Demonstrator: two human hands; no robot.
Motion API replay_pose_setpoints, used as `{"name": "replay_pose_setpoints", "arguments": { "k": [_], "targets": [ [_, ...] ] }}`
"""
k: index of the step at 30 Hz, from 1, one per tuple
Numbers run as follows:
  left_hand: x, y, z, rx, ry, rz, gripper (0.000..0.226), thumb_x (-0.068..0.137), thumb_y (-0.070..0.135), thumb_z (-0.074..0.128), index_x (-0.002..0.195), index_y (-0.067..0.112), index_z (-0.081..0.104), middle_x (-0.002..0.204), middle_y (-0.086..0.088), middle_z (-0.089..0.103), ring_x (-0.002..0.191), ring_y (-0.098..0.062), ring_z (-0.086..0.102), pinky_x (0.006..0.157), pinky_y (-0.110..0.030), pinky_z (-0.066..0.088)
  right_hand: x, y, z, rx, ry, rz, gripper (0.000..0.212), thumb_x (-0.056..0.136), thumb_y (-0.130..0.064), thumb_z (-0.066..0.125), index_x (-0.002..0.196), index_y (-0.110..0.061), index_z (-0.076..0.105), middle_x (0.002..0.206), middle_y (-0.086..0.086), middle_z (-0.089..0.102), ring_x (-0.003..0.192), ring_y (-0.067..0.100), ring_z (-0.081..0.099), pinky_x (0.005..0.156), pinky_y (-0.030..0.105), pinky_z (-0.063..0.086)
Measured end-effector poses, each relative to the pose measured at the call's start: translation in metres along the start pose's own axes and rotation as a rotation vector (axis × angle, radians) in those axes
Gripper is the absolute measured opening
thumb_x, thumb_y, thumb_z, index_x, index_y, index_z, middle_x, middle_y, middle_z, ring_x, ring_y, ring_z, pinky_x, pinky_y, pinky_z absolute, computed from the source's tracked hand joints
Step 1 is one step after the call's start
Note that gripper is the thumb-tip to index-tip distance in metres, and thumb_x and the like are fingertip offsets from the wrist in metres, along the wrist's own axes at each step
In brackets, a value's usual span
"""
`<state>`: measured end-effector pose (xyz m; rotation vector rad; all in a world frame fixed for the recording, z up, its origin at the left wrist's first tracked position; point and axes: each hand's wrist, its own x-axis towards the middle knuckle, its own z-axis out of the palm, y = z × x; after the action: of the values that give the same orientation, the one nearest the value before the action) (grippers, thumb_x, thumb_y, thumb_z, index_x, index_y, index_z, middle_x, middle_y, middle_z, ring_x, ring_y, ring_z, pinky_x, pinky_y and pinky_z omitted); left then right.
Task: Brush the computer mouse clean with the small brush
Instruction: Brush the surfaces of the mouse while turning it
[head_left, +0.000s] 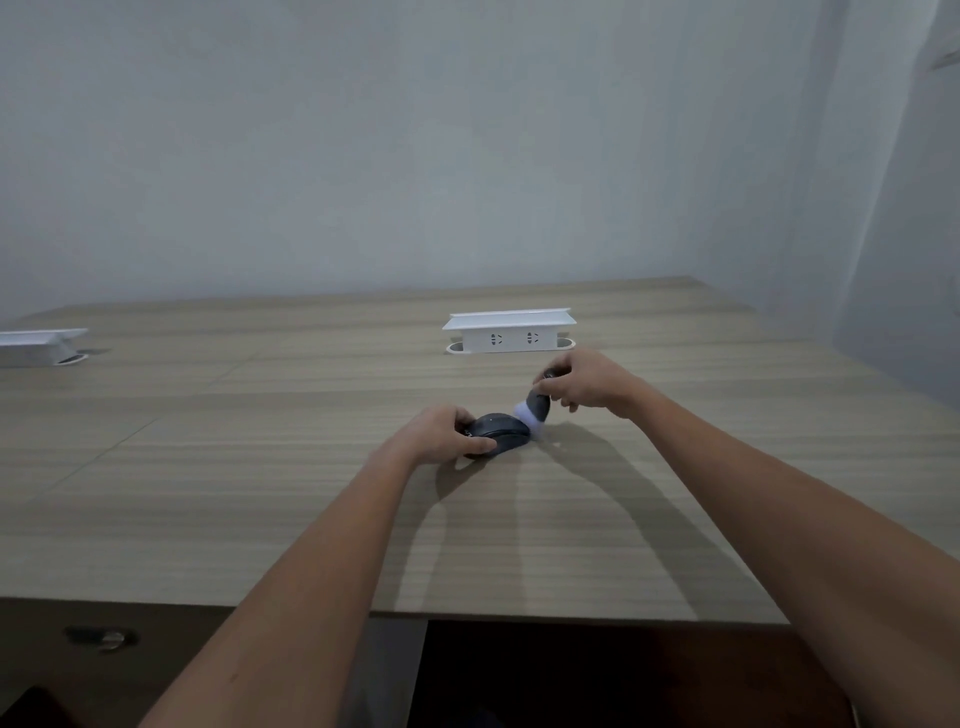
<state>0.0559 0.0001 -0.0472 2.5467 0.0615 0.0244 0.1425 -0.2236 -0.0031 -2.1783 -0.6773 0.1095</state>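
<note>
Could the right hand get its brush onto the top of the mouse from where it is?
Probably yes. The right hand holds the brush beside the mouse, whose top is bare; the left hand grips only its left end.

The desk (260, 467) has a matt wood-grain top, pale and streaked like laminate. The mouse (501, 433) looks like dark matt plastic. The brush (532, 408) has a dark, smooth handle and soft white bristles. The socket box (511, 332) is smooth white plastic.
</note>
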Motion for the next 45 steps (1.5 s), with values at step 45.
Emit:
{"name": "replay_pose_setpoints", "arguments": {
  "k": [45],
  "targets": [
    [-0.003, -0.003, -0.001, -0.076, -0.055, 0.003, 0.034, 0.084, 0.041, 0.074, 0.107, 0.016, 0.074, 0.086, 0.001, 0.071, 0.081, -0.017, 0.062, 0.077, -0.032, 0.045, 0.010, -0.036, 0.017, -0.132, 0.014, 0.025, 0.019, 0.085, -0.010, 0.064, 0.086, 0.006, 0.074, 0.070, 0.011, 0.066, 0.051, 0.016, 0.058, 0.043, 0.021, 0.048]
  ]
}}
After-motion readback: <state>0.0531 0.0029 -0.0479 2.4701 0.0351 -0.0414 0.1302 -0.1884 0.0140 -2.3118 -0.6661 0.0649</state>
